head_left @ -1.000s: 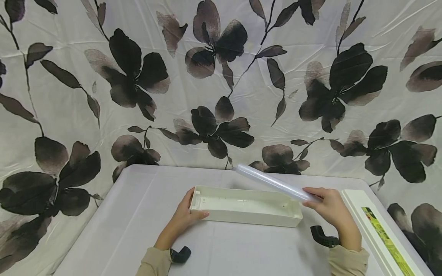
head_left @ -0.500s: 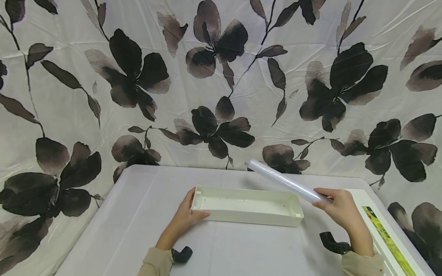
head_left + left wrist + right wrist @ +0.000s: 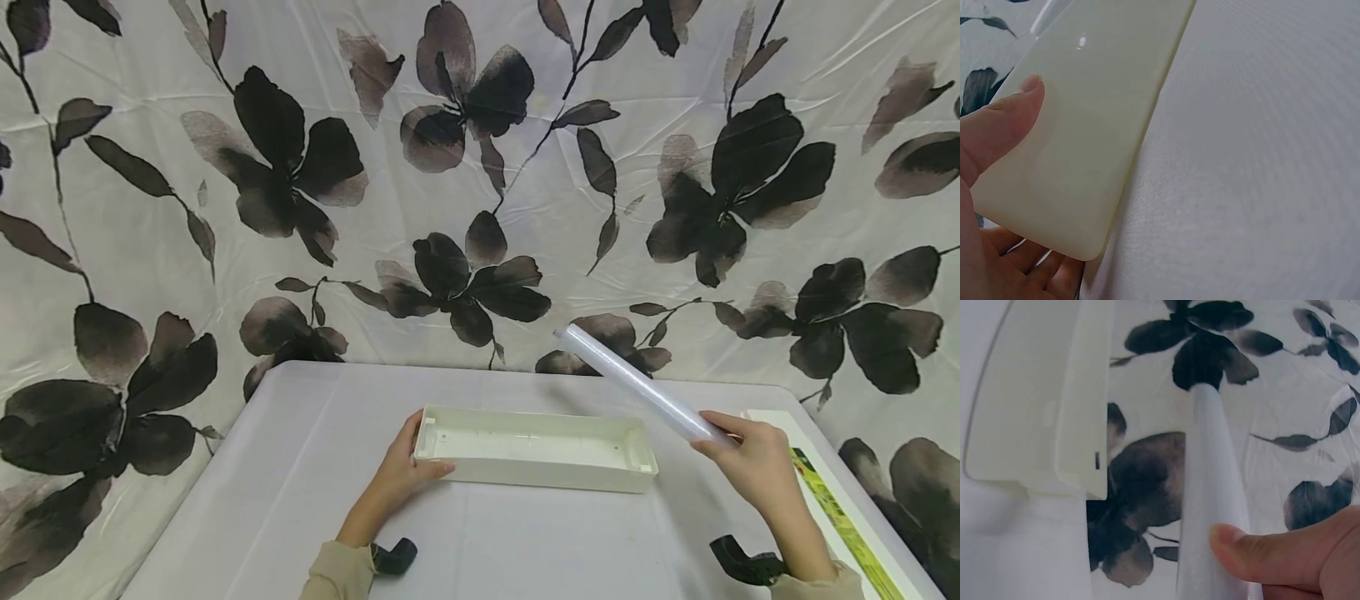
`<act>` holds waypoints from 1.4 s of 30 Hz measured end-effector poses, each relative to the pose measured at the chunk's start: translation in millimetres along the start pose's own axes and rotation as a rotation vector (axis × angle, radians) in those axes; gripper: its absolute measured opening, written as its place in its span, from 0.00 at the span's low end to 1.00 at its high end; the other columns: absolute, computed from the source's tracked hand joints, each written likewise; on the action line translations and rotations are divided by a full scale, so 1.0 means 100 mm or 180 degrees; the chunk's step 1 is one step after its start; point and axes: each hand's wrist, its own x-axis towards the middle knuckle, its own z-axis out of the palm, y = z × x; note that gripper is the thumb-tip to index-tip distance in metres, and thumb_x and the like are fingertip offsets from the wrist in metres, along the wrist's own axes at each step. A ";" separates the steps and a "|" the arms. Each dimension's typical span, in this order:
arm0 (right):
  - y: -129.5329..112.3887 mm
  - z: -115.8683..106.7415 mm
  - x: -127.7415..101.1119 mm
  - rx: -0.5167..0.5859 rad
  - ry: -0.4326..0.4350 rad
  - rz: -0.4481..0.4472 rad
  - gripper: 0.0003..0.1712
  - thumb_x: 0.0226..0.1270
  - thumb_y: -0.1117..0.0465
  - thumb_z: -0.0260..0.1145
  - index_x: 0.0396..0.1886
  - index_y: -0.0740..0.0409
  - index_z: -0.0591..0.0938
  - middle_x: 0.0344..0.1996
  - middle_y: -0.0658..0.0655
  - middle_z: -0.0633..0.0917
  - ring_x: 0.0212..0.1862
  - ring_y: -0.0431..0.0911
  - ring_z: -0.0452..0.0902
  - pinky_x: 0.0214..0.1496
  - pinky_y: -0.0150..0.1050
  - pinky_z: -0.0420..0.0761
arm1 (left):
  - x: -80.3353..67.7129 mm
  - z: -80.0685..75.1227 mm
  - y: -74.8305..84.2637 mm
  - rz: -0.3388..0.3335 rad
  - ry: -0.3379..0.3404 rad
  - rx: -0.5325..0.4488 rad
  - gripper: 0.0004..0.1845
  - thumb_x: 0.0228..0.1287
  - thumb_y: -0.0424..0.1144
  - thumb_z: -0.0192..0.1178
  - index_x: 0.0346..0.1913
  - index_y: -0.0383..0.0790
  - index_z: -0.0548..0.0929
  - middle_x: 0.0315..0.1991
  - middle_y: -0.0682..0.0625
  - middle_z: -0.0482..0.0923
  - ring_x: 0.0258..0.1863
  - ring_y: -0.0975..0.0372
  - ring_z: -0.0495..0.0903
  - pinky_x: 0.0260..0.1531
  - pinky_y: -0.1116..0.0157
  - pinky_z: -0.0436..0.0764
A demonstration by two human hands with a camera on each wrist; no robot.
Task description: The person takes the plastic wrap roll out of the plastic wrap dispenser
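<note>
**Roll lifted clear of the tray, swinging to the right**

Since a second ago our right hand [image 3: 753, 471] has carried the translucent roll [image 3: 633, 385] rightward and tipped it steeper: its far end was low over the back edge of the white tray [image 3: 534, 467], and now it points up against the floral backdrop [image 3: 300, 167], with the whole roll off to the right of the tray and well above the desk [image 3: 315, 467]. The tray has stayed put, and so has our left hand [image 3: 401, 475].

Our right hand grasps the near end of the roll, thumb curled over the top, as the right wrist view [image 3: 1254, 556] shows. Our left hand holds the tray's left short end, thumb laid along the near wall [image 3: 1007, 122] and fingers tucked round the end. The tray lies open side up on the desk, near its middle. A flat white lid with a green label [image 3: 832, 500] lies along the right edge of the desk, just beside our right hand.

We judge the main risk to be the one-ended grip: the roll is long and smooth, held only at its end, so it could slip or droop. Its raised far end might also brush the backdrop if swung further, and our right wrist could nudge the lid off the desk's edge.
</note>
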 end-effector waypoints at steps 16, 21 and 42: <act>0.05 -0.06 -0.17 0.0085 0.0262 0.0333 0.26 0.50 0.70 0.78 0.50 0.76 0.83 0.45 0.77 0.83 0.37 0.63 0.81 0.23 0.34 0.76 | 0.01 0.00 -0.03 0.0027 -0.0019 -0.0078 0.54 0.47 0.34 0.78 0.75 0.37 0.56 0.72 0.39 0.63 0.70 0.46 0.63 0.69 0.44 0.57; 0.13 -0.07 -0.23 0.0000 0.0310 0.0379 0.25 0.49 0.69 0.78 0.48 0.75 0.83 0.42 0.75 0.84 0.35 0.58 0.81 0.21 0.31 0.73 | 0.01 0.00 -0.03 0.0067 -0.0026 -0.0091 0.53 0.47 0.35 0.78 0.75 0.38 0.57 0.71 0.39 0.64 0.69 0.46 0.64 0.68 0.44 0.58; 0.44 -0.15 -0.42 -0.0073 -0.0218 0.1343 0.32 0.54 0.61 0.77 0.57 0.74 0.79 0.54 0.75 0.78 0.56 0.69 0.72 0.52 0.61 0.69 | 0.00 0.00 -0.02 0.0112 -0.0043 -0.0043 0.53 0.48 0.36 0.77 0.75 0.37 0.56 0.71 0.38 0.64 0.70 0.45 0.64 0.68 0.43 0.57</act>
